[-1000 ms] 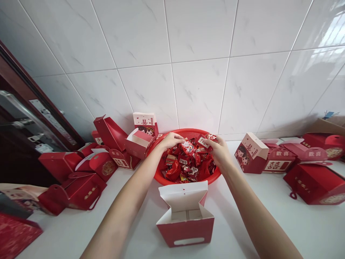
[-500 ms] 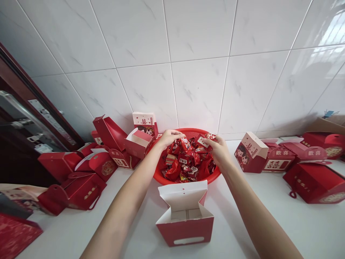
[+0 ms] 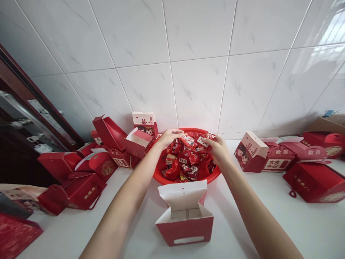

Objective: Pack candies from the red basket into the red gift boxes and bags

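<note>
My left hand [image 3: 170,137] is over the far left part of a red plastic basket [image 3: 156,175], its fingers pinching the edge of a red candy packet [image 3: 189,141]. On the basket's right side my right hand [image 3: 219,150] is closed on a small candy packet [image 3: 202,141] with a pale printed face; a second patterned wrapper [image 3: 210,135] shows behind the fingers. Below them lie many red wrapped candies [image 3: 184,158]. Between my forearms a red gift box [image 3: 185,230] stands with its top open, and its white inside holds nothing visible.
Several red boxes [image 3: 86,190] crowd the left of the white table [image 3: 145,230], some with lids up. More boxes [image 3: 279,158] stand on the right, with a cardboard carton [image 3: 327,125] behind. A tiled wall [image 3: 199,93] rises behind the basket; a dark door [image 3: 21,144] is at left.
The candy packet at my left fingertips has tipped from hanging steeply to lying flatter, raised slightly toward the right hand. Both hands and the open box are almost where they were.
</note>
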`<state>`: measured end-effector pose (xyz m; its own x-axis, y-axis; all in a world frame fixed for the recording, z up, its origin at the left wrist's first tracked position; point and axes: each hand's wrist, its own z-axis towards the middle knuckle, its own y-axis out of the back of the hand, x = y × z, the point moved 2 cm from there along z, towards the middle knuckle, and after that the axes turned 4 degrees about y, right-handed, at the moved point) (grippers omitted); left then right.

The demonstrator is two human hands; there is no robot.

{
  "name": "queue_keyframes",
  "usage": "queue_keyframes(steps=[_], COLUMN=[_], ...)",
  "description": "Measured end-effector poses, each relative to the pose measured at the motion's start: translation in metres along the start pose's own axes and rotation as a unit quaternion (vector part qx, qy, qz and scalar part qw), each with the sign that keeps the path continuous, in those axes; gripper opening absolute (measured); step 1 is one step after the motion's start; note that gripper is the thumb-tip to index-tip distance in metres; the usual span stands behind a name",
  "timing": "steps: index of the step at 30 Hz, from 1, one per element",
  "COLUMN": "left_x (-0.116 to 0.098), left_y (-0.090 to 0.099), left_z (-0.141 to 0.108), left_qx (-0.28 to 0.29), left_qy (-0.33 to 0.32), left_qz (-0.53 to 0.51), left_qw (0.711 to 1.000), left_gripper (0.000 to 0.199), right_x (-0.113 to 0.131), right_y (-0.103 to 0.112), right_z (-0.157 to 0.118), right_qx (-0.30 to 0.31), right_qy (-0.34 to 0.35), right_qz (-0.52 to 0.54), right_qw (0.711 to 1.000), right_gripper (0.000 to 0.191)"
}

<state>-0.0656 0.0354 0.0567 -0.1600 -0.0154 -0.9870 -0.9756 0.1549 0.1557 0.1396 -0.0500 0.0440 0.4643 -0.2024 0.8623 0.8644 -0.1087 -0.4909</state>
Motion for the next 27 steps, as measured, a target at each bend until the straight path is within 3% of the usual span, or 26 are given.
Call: queue_keyframes(steps=[7,27], left_x=[0.0067,0.0051], left_y=[0.0058,0.0067], left_z=[0.0051,0.0045], left_qx=[-0.073,-0.119], left_qy=[-0.036,-0.074], left_qz=[0.147,0.220], left_qw=[0.986,0.965], left_gripper=[0.025,0.020], right_x=[0.0008,-0.0002], right_y=[-0.0003,-0.0004], right_z=[0.0004,-0.0009], right_qx=[0.001,-0.008], right_qy=[-0.003,-0.011], right_qz=[-0.006,-0.004], right_qw=[1.000,1.000], right_gripper=[0.027,0.026])
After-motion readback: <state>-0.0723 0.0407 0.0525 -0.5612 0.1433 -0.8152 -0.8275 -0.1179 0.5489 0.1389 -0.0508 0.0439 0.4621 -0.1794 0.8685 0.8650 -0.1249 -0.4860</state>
